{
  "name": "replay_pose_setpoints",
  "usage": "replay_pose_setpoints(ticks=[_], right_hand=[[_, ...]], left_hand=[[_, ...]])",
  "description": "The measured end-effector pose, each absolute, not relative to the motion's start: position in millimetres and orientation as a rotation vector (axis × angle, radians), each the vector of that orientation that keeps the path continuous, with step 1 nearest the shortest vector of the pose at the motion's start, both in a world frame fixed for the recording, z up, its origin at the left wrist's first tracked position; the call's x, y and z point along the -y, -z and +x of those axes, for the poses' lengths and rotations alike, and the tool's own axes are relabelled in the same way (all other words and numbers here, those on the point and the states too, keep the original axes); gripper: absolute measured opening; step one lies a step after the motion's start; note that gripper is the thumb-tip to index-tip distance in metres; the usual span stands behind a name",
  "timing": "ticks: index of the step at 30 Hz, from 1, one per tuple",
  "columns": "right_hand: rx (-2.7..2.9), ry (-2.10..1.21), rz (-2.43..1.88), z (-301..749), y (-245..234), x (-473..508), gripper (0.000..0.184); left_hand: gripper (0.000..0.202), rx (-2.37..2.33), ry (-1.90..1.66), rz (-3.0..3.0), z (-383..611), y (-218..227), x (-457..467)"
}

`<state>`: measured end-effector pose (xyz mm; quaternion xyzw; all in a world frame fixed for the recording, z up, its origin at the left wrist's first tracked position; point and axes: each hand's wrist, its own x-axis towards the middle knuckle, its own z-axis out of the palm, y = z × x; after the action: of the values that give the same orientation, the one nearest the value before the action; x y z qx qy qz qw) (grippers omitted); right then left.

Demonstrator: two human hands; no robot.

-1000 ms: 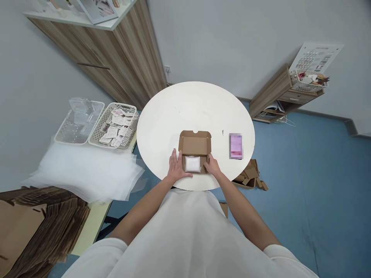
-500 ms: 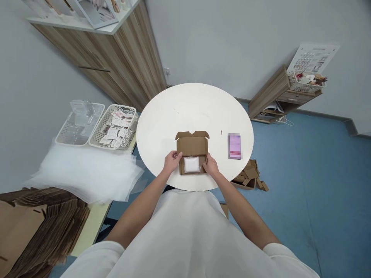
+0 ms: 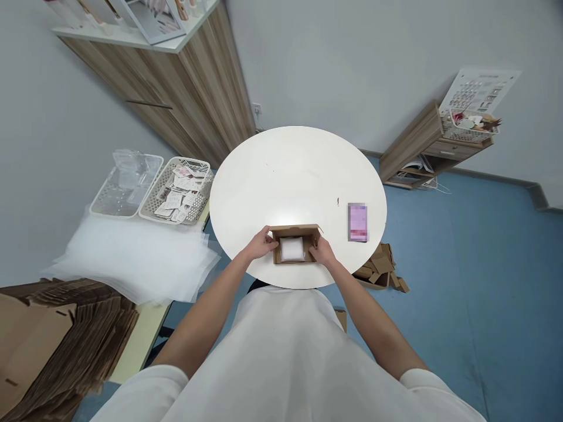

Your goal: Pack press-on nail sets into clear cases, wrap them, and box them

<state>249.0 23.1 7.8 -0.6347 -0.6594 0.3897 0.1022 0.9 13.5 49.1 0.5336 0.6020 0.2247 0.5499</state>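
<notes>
A small brown cardboard box [image 3: 310,256] sits near the front edge of the round white table [image 3: 299,170]. Inside it lies a white wrapped packet [image 3: 292,249]. The box's lid [image 3: 294,229] stands partly raised, seen nearly edge-on at the back. My left hand [image 3: 262,242] grips the box's left side, its fingers at the lid's corner and thumb on the side wall. On the right side, my right hand [image 3: 322,251] is closed around the wall, with fingertips just inside the box.
A phone [image 3: 358,223] with a pinkish, pixelated screen lies at the table's right. To the left are a basket of cards [image 3: 176,193], a basket of clear plastic [image 3: 125,190], translucent sheets [image 3: 132,255] and stacked flat cardboard [image 3: 88,346]. Cardboard pieces [image 3: 378,266] fill a floor box at right.
The lid has swung from lying open at the back toward me and now stands partly up. My left hand has shifted slightly to the lid's corner. The packet stays in the box.
</notes>
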Motion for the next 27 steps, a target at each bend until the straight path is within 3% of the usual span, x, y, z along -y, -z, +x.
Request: replay_pose_setpoints(ticks=[7, 16, 21, 27], right_hand=[[1.869, -1.081, -1.902, 246, -7, -24, 0.025], [1.752, -0.843, -1.920, 236, 0, -7, 0.028], [1.765, -0.832, -1.897, 239, 7, -3, 0.020], [1.752, -0.867, -1.866, 240, 5, -4, 0.020]], left_hand=[[0.033, -1.560, -0.480, 1.416, 10, -46, -4], [0.033, -1.573, -0.540, 1.437, 22, -43, 11], [0.033, -1.558, -0.580, 1.423, 22, -37, 15], [0.050, -1.495, -0.549, 1.481, 11, -32, 15]])
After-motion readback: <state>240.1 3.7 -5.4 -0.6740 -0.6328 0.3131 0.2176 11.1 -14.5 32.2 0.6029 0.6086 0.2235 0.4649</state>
